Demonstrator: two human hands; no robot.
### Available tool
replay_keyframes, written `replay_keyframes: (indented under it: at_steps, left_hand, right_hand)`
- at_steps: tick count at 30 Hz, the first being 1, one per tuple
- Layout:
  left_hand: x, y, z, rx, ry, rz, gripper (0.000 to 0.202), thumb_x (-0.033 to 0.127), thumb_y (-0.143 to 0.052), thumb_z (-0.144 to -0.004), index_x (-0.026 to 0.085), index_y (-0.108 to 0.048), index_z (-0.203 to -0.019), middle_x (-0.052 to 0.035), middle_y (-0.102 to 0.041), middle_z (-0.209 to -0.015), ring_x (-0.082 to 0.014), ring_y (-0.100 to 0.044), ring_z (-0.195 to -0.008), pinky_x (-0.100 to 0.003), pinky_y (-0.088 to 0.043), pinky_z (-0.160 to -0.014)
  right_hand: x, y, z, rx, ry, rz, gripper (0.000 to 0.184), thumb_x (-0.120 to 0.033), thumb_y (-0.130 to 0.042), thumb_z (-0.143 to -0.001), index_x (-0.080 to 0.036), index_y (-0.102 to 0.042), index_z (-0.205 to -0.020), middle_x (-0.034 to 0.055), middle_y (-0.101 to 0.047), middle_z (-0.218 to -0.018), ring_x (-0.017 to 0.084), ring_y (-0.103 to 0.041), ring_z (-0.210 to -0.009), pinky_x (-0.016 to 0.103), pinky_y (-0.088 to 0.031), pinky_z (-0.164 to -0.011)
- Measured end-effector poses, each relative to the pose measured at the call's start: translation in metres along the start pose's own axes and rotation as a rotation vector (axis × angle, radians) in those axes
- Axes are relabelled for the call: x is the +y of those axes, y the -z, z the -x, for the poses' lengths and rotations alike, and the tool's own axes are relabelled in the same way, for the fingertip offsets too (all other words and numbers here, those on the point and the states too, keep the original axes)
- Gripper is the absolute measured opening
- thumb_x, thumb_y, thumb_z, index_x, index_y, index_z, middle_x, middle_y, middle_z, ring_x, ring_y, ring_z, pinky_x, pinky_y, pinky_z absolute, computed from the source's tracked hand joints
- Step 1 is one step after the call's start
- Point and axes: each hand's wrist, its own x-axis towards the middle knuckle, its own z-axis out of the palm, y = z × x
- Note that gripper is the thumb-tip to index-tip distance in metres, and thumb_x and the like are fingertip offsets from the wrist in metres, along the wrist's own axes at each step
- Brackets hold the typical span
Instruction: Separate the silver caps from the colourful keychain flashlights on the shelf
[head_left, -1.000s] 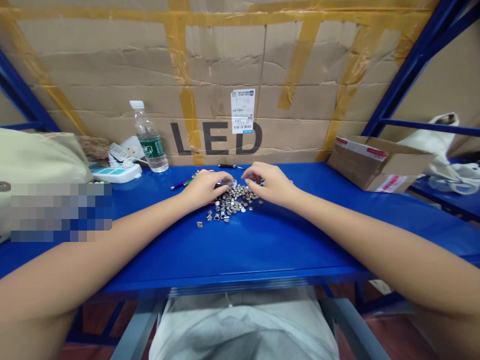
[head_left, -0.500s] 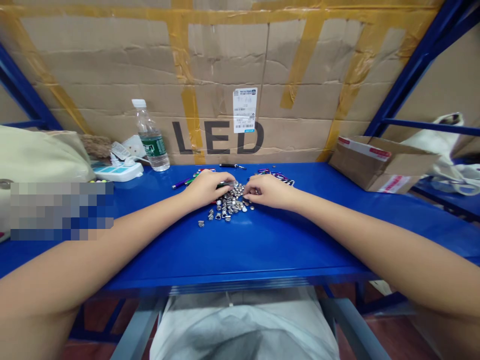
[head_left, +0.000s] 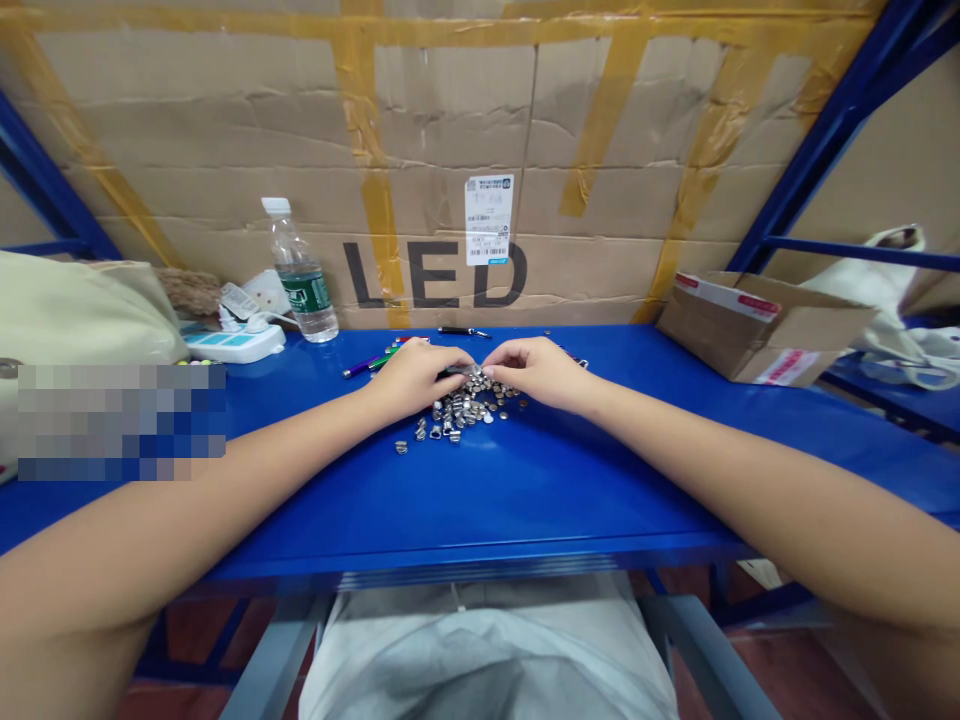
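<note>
My left hand [head_left: 420,377] is closed in a pinch at the left side of a heap of small silver metal pieces [head_left: 466,410] on the blue table. A slim dark bit shows between its thumb and fingers, too small to name. My right hand [head_left: 536,370] is at the heap's right side, thumb and forefinger pinched close to the left fingertips. Whatever it holds is hidden. Some pieces in the heap look like round buttons, others like little caps; a few lie loose at the front left. Behind my left hand are slim coloured tubes [head_left: 362,367], purple, green and red.
A black pen-like tube [head_left: 454,330] with a metal clip lies at the back. A water bottle [head_left: 304,285] and a white power strip [head_left: 236,343] stand at the left, beside a pale bag [head_left: 82,310]. An opened cardboard box [head_left: 739,325] sits at the right. Large cardboard [head_left: 427,120] forms the back.
My right hand has shifted slightly up and left from the heap's right edge to the left fingertips, covering most of the coloured pieces behind it. My left hand has hardly moved.
</note>
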Motion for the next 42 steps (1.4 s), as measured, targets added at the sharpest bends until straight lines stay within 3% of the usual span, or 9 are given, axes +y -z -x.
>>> replay_keyframes:
  at_steps: [11, 19, 24, 30, 35, 38, 42]
  left_hand:
    - [0.003, -0.001, 0.002, 0.036, 0.041, -0.054, 0.017, 0.029, -0.054, -0.091, 0.023, -0.066, -0.102, 0.0009, -0.074, -0.091, -0.0154, -0.065, -0.076, -0.030, -0.038, -0.081]
    - [0.003, -0.003, 0.002, 0.044, 0.035, -0.048, 0.017, 0.032, -0.054, -0.091, 0.023, -0.064, -0.103, 0.0018, -0.074, -0.091, -0.0160, -0.064, -0.075, -0.031, -0.038, -0.082]
    - [0.001, -0.003, 0.001, 0.067, 0.048, -0.062, 0.017, 0.031, -0.053, -0.092, 0.023, -0.063, -0.103, 0.0011, -0.073, -0.095, -0.0173, -0.066, -0.082, -0.032, -0.038, -0.085]
    - [0.000, -0.002, 0.001, 0.058, 0.037, -0.049, 0.019, 0.030, -0.050, -0.092, 0.023, -0.064, -0.103, 0.0002, -0.073, -0.097, -0.0166, -0.066, -0.083, -0.030, -0.040, -0.083]
    - [-0.001, -0.001, 0.001, 0.062, 0.060, -0.058, 0.020, 0.031, -0.050, -0.092, 0.023, -0.064, -0.103, -0.0008, -0.073, -0.098, -0.0179, -0.066, -0.086, -0.032, -0.041, -0.086]
    - [-0.003, -0.001, 0.002, 0.057, 0.079, -0.063, 0.021, 0.032, -0.051, -0.092, 0.023, -0.065, -0.104, -0.0014, -0.073, -0.101, -0.0186, -0.066, -0.089, -0.032, -0.041, -0.086]
    - [-0.006, -0.001, 0.002, 0.067, 0.102, -0.083, 0.021, 0.032, -0.052, -0.091, 0.024, -0.066, -0.105, -0.0008, -0.072, -0.104, -0.0196, -0.066, -0.091, -0.033, -0.042, -0.086]
  right_hand:
    - [-0.006, 0.000, 0.000, 0.068, -0.002, -0.100, 0.016, -0.032, -0.064, -0.078, -0.018, -0.071, -0.081, 0.0041, -0.072, -0.083, 0.016, -0.063, -0.077, 0.030, -0.049, -0.071]
    - [-0.006, -0.007, 0.002, 0.104, 0.016, -0.072, 0.013, -0.028, -0.061, -0.078, -0.016, -0.065, -0.083, 0.0006, -0.063, -0.069, 0.013, -0.055, -0.062, 0.026, -0.043, -0.057]
    - [-0.005, -0.005, 0.005, 0.125, 0.203, 0.104, 0.011, -0.021, -0.057, -0.080, -0.016, -0.064, -0.086, 0.0017, -0.065, -0.074, 0.014, -0.057, -0.067, 0.027, -0.044, -0.062]
    - [-0.006, -0.003, 0.007, 0.050, 0.397, 0.328, 0.022, -0.017, -0.051, -0.084, -0.018, -0.069, -0.098, 0.0039, -0.069, -0.084, 0.016, -0.060, -0.078, 0.028, -0.043, -0.074]
    - [-0.010, 0.005, 0.007, 0.090, 0.243, 0.299, 0.021, -0.026, -0.052, -0.085, -0.018, -0.067, -0.097, 0.0025, -0.067, -0.077, 0.015, -0.058, -0.069, 0.027, -0.041, -0.065]
    - [-0.010, 0.012, 0.006, -0.074, 0.201, 0.320, 0.017, -0.027, -0.057, -0.083, -0.017, -0.069, -0.089, 0.0019, -0.066, -0.074, 0.013, -0.057, -0.064, 0.026, -0.041, -0.063]
    - [-0.005, 0.014, 0.005, -0.338, 0.263, 0.377, 0.015, -0.024, -0.062, -0.079, -0.019, -0.073, -0.089, 0.0020, -0.067, -0.077, 0.013, -0.057, -0.068, 0.025, -0.042, -0.065]
